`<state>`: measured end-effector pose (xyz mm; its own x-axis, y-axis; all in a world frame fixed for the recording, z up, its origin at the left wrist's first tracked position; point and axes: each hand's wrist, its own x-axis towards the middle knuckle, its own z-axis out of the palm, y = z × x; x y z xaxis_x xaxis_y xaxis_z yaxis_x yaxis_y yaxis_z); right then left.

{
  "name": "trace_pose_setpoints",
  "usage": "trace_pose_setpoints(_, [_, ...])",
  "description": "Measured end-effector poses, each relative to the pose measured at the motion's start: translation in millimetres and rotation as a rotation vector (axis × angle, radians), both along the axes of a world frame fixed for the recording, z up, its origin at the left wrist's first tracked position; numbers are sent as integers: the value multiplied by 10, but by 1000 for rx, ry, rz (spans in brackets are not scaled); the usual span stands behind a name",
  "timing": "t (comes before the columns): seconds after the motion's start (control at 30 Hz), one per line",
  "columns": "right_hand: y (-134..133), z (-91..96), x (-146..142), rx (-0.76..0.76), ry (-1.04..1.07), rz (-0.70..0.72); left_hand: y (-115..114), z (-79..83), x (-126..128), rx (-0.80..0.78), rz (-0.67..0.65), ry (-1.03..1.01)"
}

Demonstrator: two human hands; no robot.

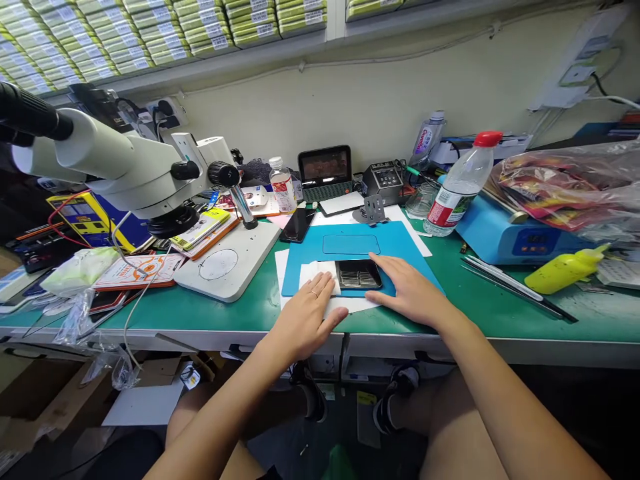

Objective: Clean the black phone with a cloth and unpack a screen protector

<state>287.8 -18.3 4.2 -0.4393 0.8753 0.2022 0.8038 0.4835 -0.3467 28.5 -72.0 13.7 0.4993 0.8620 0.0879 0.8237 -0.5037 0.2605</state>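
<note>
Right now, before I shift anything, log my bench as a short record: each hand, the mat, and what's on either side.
Left hand: laid on the white cloth
Right hand: at the right end of the dark rectangular device; grip unclear
Device: beside the cloth, on the blue mat
Mat: on the green bench, white paper partly beneath
Left of mat: microscope
Right of mat: red-capped bottle, yellow squeeze bottle
</note>
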Motion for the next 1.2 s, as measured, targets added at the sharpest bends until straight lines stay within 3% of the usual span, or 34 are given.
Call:
trace_pose_setpoints(0.2, [4,8,-7,-18,-8,-24,256,-20,127,0,112,-5])
trace_pose_setpoints(0.47, [11,1,-8,-1,9,-12,275,-47,186,3,140,-46])
trace_pose_setpoints(0.67, [76,-85,36,32,47,28,446,23,620,37,-33,-25])
trace_pose_setpoints(0.8, [92,-108,46,30,32,25,509,19,837,76,-81,-26])
trace_pose_setpoints(1.03, [93,-116,35,26,52,0,399,-15,981,83,-24,-36])
trace_pose_setpoints(1.2, [67,-80,11,41,41,22,152,11,798,87,-126,-33])
